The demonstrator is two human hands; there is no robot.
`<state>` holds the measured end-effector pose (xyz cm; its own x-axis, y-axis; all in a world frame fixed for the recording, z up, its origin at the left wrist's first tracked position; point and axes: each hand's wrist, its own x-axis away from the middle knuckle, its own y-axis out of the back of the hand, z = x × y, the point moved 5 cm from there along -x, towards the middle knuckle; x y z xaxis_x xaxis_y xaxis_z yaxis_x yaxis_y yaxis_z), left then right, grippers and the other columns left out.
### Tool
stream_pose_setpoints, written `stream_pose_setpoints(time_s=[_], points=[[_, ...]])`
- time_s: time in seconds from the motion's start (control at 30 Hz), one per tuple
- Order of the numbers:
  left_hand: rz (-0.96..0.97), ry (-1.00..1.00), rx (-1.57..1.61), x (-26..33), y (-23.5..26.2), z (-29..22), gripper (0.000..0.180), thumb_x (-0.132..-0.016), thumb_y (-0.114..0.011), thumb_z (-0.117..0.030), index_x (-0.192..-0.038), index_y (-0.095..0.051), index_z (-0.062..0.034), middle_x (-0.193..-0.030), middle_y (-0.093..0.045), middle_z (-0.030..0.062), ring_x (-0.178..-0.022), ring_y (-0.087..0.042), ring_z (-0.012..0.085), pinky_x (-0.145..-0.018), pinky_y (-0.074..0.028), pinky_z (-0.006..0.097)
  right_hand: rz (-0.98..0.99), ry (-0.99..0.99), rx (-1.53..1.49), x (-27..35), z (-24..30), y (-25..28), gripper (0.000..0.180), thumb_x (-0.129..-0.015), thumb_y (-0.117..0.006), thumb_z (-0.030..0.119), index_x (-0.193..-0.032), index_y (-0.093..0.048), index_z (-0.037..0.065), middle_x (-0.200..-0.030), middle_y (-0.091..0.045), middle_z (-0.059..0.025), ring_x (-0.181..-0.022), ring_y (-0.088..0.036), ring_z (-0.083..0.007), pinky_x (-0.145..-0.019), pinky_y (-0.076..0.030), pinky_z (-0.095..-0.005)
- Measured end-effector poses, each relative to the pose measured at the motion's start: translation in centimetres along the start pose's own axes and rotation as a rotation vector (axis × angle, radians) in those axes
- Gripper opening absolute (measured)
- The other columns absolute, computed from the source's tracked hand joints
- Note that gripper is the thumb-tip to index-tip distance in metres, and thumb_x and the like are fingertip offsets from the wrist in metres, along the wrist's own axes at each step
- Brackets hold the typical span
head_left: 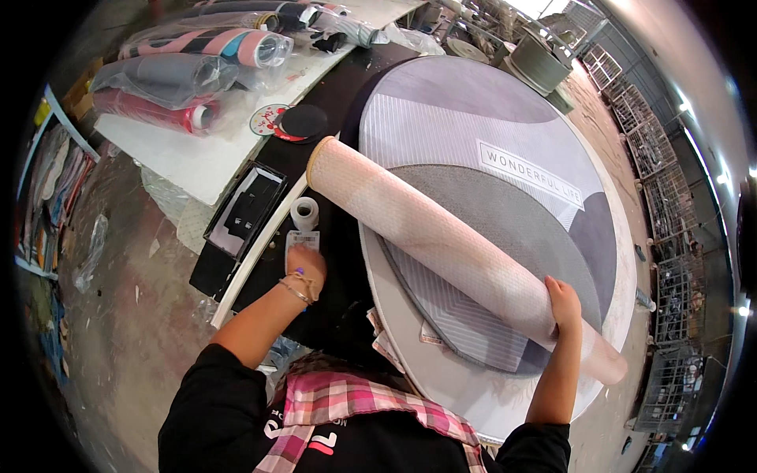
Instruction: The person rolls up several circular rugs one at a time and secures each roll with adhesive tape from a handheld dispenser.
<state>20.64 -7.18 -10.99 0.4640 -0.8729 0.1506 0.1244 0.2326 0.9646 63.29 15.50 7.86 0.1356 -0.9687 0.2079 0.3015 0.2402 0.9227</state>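
A long pale pink rolled-up mat [441, 244] lies diagonally across the round rugs. My right hand [562, 303] is closed around it near its lower right end, with the thumb along the top. To the left, my left hand [306, 266] is closed at the lower end of a white barcode label [303, 240], slightly blurred by motion. A small white roll of labels [304, 211] sits just beyond that label. Beneath the mat are a smaller grey round rug [512, 213] and a large round grey-and-white rug [426, 102], partly covered.
A black tray [246, 209] stands left of the labels, with a black disc [303, 123] farther back. Plastic-wrapped rolled mats [165, 79] lie on a white table [181, 162] at the back left. Wire racks [670, 213] line the right side.
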Motion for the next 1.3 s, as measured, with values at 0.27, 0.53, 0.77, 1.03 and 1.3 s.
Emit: stream_pose_setpoints(time_s=[0.27,0.53,0.77,1.03,1.3], points=[[-0.488,-0.299,0.475,4.4,13.6,5.5,0.012,-0.064,-0.063,-0.006,-0.072,-0.071,-0.0082,-0.1,-0.059,0.0155,-0.094,-0.057,0.0331,-0.079,-0.045,0.037,-0.001,-0.046,-0.02,0.3,-0.9,-0.1,0.047,-0.084,-0.047,0.044,-0.092,-0.067,0.002,-0.088,-0.066,-0.0177,-0.086,-0.062,-0.0294,-0.078,-0.044,-0.0359],[-0.175,0.085,1.683,3.8,16.3,14.2,0.032,-0.081,-0.041,0.006,-0.104,-0.062,0.0025,-0.091,-0.058,0.0108,-0.08,-0.058,0.0182,-0.075,-0.047,0.028,0.075,-0.102,-0.095,-2.3,-1.7,-0.2,0.045,-0.084,-0.049,0.043,-0.091,-0.067,0.002,-0.087,-0.066,-0.0174,-0.083,-0.062,-0.0302,-0.075,-0.045,-0.0365],[-0.428,-0.529,1.858,-1.0,21.3,13.9,0.029,-0.091,-0.052,-0.013,-0.109,-0.058,0.0093,-0.094,-0.061,0.0132,-0.081,-0.059,0.0177,-0.075,-0.048,0.028,-0.316,0.181,0.085,6.9,1.5,0.4,0.032,-0.085,-0.048,0.031,-0.085,-0.066,0.004,-0.084,-0.065,-0.0139,-0.081,-0.059,-0.0337,-0.073,-0.043,-0.0416],[0.112,-0.399,1.76,-11.2,19.4,9.0,0.074,-0.088,-0.055,-0.006,-0.144,-0.008,-0.0048,-0.099,-0.063,0.0091,-0.081,-0.058,0.0101,-0.069,-0.047,0.023,-0.566,0.301,0.155,13.4,2.6,-0.2,0.026,-0.084,-0.049,0.024,-0.101,-0.061,0.008,-0.104,-0.061,-0.0065,-0.098,-0.055,-0.0256,-0.09,-0.033,-0.0384],[0.489,-0.364,1.444,-12.2,12.2,10.2,0.025,-0.084,-0.056,-0.007,-0.108,-0.057,0.0004,-0.098,-0.061,0.0045,-0.082,-0.054,0.0094,-0.072,-0.046,0.024,-0.605,0.282,0.234,14.7,2.5,-0.7,0.028,-0.087,-0.045,0.022,-0.106,-0.058,0.006,-0.11,-0.058,-0.0099,-0.104,-0.052,-0.0269,-0.093,-0.033,-0.0378]])
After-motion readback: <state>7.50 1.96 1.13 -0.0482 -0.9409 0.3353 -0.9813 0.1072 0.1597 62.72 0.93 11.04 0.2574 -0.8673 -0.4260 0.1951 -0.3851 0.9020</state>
